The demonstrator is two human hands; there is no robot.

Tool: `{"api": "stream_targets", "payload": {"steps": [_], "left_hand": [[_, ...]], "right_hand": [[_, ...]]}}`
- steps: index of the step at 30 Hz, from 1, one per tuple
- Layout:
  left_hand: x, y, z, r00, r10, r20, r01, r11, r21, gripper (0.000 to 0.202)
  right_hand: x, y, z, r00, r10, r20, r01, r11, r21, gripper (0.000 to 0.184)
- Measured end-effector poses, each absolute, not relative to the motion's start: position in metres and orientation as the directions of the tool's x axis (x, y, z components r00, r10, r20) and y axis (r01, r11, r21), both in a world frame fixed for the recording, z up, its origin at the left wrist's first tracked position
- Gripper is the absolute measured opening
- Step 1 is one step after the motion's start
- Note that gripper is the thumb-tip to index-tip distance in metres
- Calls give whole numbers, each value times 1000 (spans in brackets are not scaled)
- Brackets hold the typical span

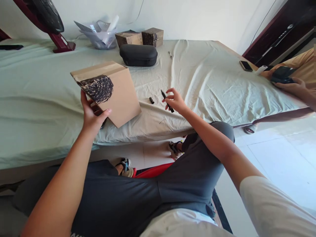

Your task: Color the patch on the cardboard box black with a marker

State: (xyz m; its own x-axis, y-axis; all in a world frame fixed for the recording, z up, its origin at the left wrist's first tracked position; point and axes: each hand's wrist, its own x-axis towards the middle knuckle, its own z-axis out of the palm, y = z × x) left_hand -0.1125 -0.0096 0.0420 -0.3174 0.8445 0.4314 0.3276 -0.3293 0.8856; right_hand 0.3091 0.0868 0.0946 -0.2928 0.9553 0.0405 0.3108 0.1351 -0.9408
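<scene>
My left hand (93, 113) grips a cardboard box (120, 95) by its lower left side, thumb on the front face. The box is tilted over the near part of the covered table. Dense black scribbles (100, 88) cover one corner of it. In my right hand (175, 101), a black marker (167, 101) is pinched between the fingers, its tip uncapped and pointing up and left, apart from the box. The marker's black cap (151, 100) lies on the cloth between the box and my right hand.
Behind the box sit a black zip case (138, 55), two smaller boxes (153, 37), a clear plastic basket (100, 38) and a fan (59, 42). A pen (170, 55) and a phone (246, 65) rest on the pale green cloth (209, 79). At right, another person's hands (291, 86) hold a dark object.
</scene>
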Motion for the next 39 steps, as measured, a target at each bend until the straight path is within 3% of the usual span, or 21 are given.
{"api": "stream_targets", "payload": {"steps": [3,5,7,15,23,28,35,39], "left_hand": [[-105,-14,41,-304,847,437,323,-340,883,164],[-102,-16,41,-277,856,436,335,-339,879,162],[-102,-15,40,-255,861,440,341,-346,874,161],[-108,-8,33,-216,854,473,352,-384,854,165],[-100,-12,38,-224,871,438,344,-350,871,165],[-89,-10,46,-265,879,396,288,-320,903,172],[-73,-17,62,-236,899,369,343,-278,897,149],[-76,-19,60,-265,894,361,302,-279,912,149]], "right_hand": [[296,76,79,-318,947,49,708,272,-651,42],[285,68,78,-346,937,56,839,335,-428,34],[277,62,78,-346,938,30,885,336,-322,32],[260,75,72,-319,948,-2,908,306,-287,36],[243,93,63,-325,944,60,903,329,-278,60],[240,112,68,-371,928,26,903,367,-225,51],[198,137,63,-292,956,-5,933,284,-221,38],[197,136,54,-311,950,1,932,306,-195,42]]}}
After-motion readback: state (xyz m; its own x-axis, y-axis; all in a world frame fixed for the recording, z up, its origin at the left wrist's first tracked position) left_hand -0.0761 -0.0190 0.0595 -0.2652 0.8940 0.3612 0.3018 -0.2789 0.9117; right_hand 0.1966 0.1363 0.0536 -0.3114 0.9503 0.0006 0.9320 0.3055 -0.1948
